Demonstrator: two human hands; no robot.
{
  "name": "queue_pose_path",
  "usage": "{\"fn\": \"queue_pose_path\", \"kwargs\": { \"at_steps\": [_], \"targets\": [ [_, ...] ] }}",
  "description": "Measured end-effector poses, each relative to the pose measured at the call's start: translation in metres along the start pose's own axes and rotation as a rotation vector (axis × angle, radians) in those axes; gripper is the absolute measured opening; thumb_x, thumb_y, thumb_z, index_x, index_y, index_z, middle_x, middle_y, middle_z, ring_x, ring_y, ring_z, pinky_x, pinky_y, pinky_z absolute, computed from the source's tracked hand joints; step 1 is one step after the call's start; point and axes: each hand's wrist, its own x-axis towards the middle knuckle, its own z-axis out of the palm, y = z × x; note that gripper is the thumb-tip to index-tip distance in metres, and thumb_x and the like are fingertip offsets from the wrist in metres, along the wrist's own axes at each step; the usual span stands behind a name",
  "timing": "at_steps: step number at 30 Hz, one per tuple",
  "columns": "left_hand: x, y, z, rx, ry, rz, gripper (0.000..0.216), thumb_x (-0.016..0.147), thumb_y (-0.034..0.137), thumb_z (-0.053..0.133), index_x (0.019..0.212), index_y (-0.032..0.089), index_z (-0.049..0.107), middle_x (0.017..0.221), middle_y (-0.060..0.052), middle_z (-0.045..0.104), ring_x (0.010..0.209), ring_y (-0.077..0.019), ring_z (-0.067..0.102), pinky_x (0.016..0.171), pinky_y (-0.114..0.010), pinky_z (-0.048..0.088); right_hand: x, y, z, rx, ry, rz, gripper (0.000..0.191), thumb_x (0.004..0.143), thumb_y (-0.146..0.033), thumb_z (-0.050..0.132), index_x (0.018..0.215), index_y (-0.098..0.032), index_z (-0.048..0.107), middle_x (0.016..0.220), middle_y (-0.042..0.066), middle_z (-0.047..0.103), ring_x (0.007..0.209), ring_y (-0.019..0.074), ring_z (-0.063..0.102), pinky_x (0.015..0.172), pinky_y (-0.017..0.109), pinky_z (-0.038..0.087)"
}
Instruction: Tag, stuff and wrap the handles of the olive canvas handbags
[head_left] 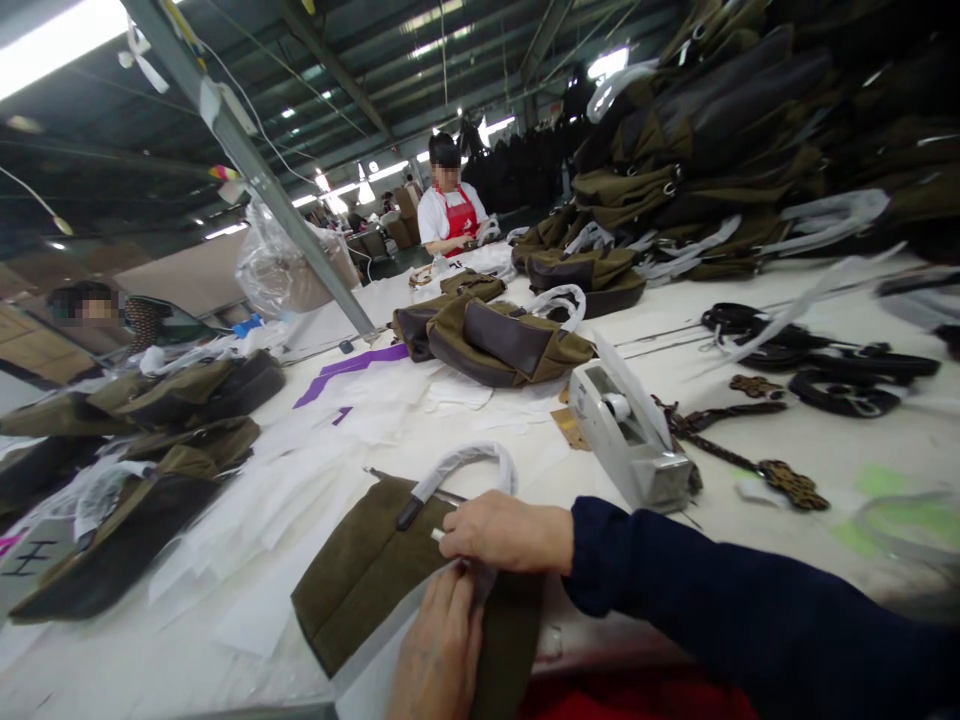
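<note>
An olive-green fabric handbag (pixel 360 560) lies at the table's near edge. Its handle (pixel 465 460) is wrapped in white and ends in a dark tab. A white sheet (pixel 382 635) lies along the bag's near side, partly under my left hand (pixel 441 635). The fingers of that hand are together and bent over the bag's edge; the thumb is hidden. Just above it, my right hand (pixel 499 533) is closed in a pinch at the bag's top. A small white piece (pixel 437 535) pokes out by its fingertips; what it grips is mostly covered.
A grey tape dispenser (pixel 630 430) stands just beyond my right forearm. More handbags (pixel 502 340) lie ahead, at left (pixel 135 530) and piled at right. Black straps (pixel 840 370), a brown braided cord (pixel 787 480) and white sheets (pixel 277 540) lie around. Another person (pixel 450 215) works across the table.
</note>
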Motion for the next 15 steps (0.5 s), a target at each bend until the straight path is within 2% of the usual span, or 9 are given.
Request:
{"fn": "queue_pose_path", "kwargs": {
  "at_steps": [4, 10, 13, 15],
  "targets": [
    [0.0, 0.001, -0.002, -0.04, -0.025, 0.01, 0.033, 0.095, 0.016, 0.043, 0.125, 0.014, 0.056, 0.121, -0.013, 0.067, 0.11, -0.024, 0.066, 0.09, -0.036, 0.06, -0.024, -0.012, 0.016, 0.015, 0.164, 0.098, 0.01, 0.097, -0.015, 0.051, 0.088, -0.018, 0.056, 0.089, 0.001, 0.06, 0.077, 0.014, 0.053, 0.06, 0.026, 0.034],
    [0.004, 0.0, -0.01, -0.175, -0.047, -0.114, 0.027, 0.095, 0.018, 0.046, 0.119, 0.021, 0.058, 0.119, -0.009, 0.065, 0.109, -0.0207, 0.064, 0.092, -0.035, 0.058, -0.032, -0.014, 0.034, 0.109, 0.257, 0.118, 0.015, 0.1, -0.016, 0.045, 0.089, -0.017, 0.055, 0.09, 0.002, 0.058, 0.082, 0.0139, 0.052, 0.069, 0.024, 0.039],
    [0.014, -0.002, -0.015, -0.142, 0.008, -0.221, 0.024, 0.094, 0.019, 0.048, 0.116, 0.021, 0.058, 0.122, -0.011, 0.06, 0.111, -0.025, 0.059, 0.095, -0.043, 0.053, -0.032, -0.012, 0.04, 0.122, 0.294, 0.105, 0.017, 0.102, -0.017, 0.041, 0.095, -0.016, 0.056, 0.092, 0.003, 0.058, 0.083, 0.0142, 0.052, 0.074, 0.024, 0.041],
    [0.022, -0.003, -0.015, -0.09, 0.014, -0.283, 0.025, 0.093, 0.019, 0.049, 0.116, 0.019, 0.058, 0.115, -0.011, 0.061, 0.105, -0.0273, 0.059, 0.091, -0.048, 0.053, -0.032, -0.011, 0.042, 0.125, 0.306, 0.103, 0.018, 0.102, -0.017, 0.04, 0.097, -0.016, 0.057, 0.092, 0.003, 0.059, 0.084, 0.0144, 0.052, 0.077, 0.025, 0.043]
  ]
}}
